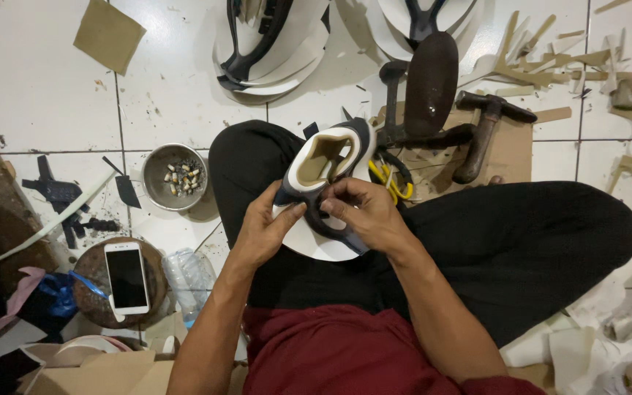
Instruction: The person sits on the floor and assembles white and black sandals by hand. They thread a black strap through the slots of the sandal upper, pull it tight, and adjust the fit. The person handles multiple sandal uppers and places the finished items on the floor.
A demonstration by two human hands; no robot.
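I sit cross-legged on the white tiled floor (pixel 45 88) with the unfinished shoe upper (pixel 327 172) held over my lap, its tan-lined opening facing up toward me and the white sole piece (pixel 314 245) lying under it. My left hand (pixel 263 228) cups the near left side, thumb lying across the dark strap and fingers curled beneath, closed around the upper and the white piece together. My right hand (pixel 363 212) is pinched shut on the dark edge at the near right, thumb and forefinger pressing the material where it meets the white. I judge the upper to be light and soft, something that will fold or crease if squeezed in the middle, so the firmer rim and the stitched strap are the sensible places to hold; the white piece looks thin and bendy, likely to slip sideways unless pinned from below. Just past the shoe stands a dark iron shoe last stand (pixel 427 88), with yellow-handled scissors (pixel 389 183) at its foot and a hammer (pixel 486 124) beside it. To my left sit a metal bowl (pixel 156 189) and a white smartphone (pixel 126 278).
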